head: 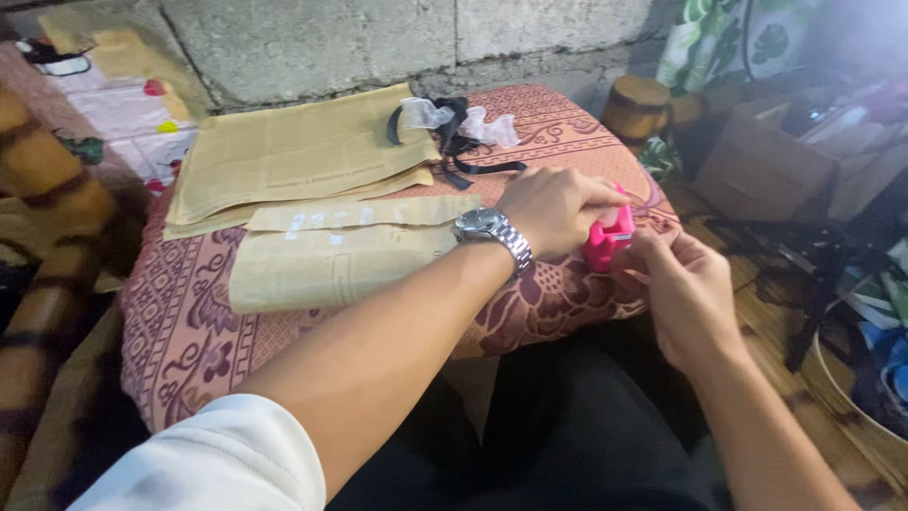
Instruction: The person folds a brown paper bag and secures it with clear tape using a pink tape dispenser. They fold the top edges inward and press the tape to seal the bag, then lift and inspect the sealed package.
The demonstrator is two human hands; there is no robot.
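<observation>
My left hand (553, 206), with a metal wristwatch (494, 232) on the wrist, grips the top of a small bright pink tape dispenser (605, 241) at the right edge of a patterned pink cushion (189, 331). My right hand (683, 289) is just right of the dispenser, with its fingers pinched at the dispenser's lower edge; the fingers hide what they pinch. A folded tan paper piece (331, 255) with strips of tape on it lies on the cushion left of my left wrist.
A larger stack of tan paper sheets (293, 151) lies farther back on the cushion, with black ribbon and clear plastic (454, 123) beside it. A concrete block wall (378, 38) is behind. A cardboard box (766, 161) and a wooden cup (636, 106) stand at the right.
</observation>
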